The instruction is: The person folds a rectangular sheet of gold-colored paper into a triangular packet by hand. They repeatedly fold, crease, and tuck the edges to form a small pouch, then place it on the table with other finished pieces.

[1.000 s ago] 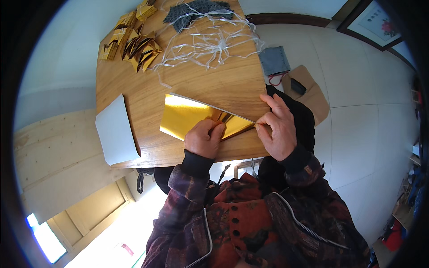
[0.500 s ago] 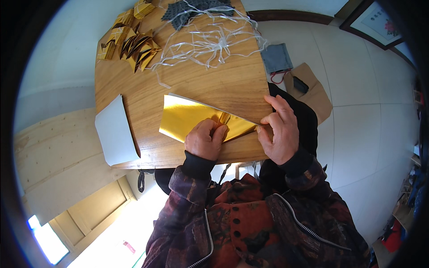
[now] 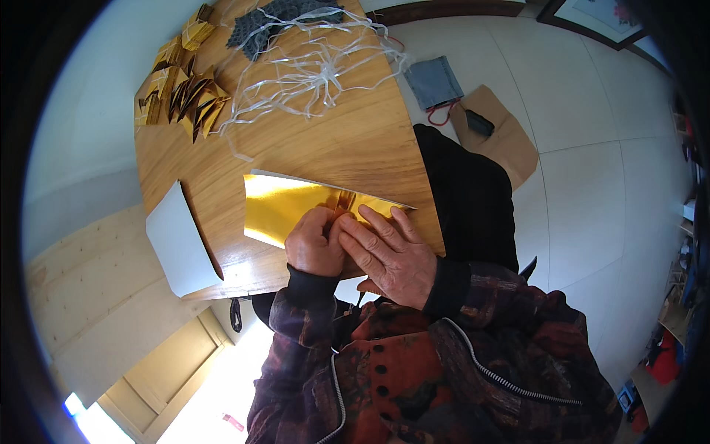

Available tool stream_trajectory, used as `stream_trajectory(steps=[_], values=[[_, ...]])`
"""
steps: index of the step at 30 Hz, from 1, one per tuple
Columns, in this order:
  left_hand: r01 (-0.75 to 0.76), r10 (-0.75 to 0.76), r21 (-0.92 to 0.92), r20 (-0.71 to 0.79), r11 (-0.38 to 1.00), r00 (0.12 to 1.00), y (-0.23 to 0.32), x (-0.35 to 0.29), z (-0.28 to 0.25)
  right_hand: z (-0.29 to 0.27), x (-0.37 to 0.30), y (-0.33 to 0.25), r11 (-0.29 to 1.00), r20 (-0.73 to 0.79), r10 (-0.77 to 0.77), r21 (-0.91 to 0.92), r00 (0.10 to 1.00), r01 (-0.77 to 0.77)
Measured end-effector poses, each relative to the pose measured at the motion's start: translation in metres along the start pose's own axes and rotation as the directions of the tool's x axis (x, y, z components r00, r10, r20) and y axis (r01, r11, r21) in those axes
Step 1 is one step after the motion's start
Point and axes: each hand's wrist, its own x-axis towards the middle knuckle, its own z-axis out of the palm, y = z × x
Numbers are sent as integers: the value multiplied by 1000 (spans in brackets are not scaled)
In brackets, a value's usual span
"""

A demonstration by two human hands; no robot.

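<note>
- No word, number, label or sign can be read anywhere.
- Upper right of the frame: the framed picture (image 3: pixel 595 21) is cut by the frame's top, and any writing on it cannot be made out.
- Lower left: the small red item (image 3: pixel 234 422) is too small to read.
- Right edge: the red goods (image 3: pixel 663 359) are too blurred for lettering.

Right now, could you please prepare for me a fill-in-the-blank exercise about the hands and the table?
The left hand and the right hand touch a folded sheet of metallic ____ colour.
On the wooden table, the pale sheet lies to the ____ of the folded sheet.
The tangled strings lie ____ from the person than the folded sheet.

Missing words: gold; left; farther.
</note>
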Motion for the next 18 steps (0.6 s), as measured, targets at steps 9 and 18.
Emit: stream_trajectory(steps=[9,18], values=[[69,-69,-13,9,998,998,0,0,1,0,-1,2,999,34,52,-5,998,-52],[99,-98,-40,12,994,995,4,2,1,-4,1,2,997,75,70,-30,995,-68]])
